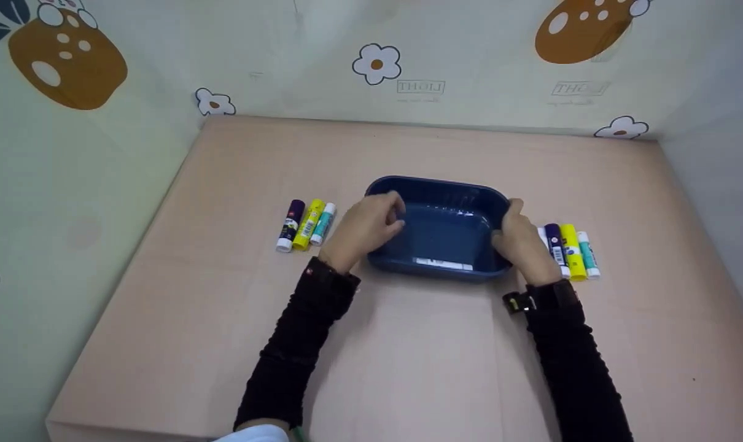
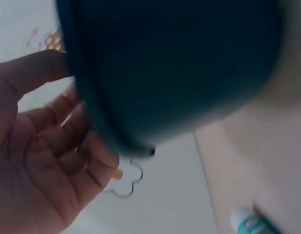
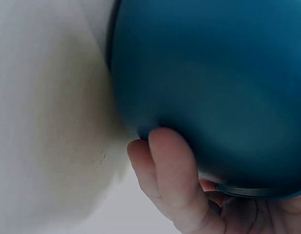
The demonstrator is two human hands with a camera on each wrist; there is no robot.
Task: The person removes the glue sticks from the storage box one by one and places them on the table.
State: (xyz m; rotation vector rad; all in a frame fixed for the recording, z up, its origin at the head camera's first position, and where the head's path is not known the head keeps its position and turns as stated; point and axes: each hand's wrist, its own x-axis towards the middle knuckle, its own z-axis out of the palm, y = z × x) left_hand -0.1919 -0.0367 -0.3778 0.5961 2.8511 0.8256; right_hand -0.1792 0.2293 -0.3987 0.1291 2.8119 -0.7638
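A dark blue rectangular plastic basin [image 1: 445,230] is at the middle of the table, its opening facing up toward the head view. My right hand [image 1: 522,242] grips its right rim; in the right wrist view, fingers [image 3: 172,165] press against the outer wall. Over the left rim is my left hand [image 1: 365,227], its fingers loosely bent above the opening. In the left wrist view, those fingertips pass behind the basin's rim [image 2: 99,107], and no firm pinch shows. A pale strip [image 1: 443,264] shows inside the near wall; I cannot tell what it is.
Left of the basin lie purple [image 1: 291,224], yellow [image 1: 309,224] and teal [image 1: 323,223] glue sticks. On the right, purple [image 1: 556,248], yellow [image 1: 572,252] and teal [image 1: 588,255] ones lie side by side, beside a partly hidden white item [image 1: 542,235]. Patterned walls border the table [image 1: 163,344].
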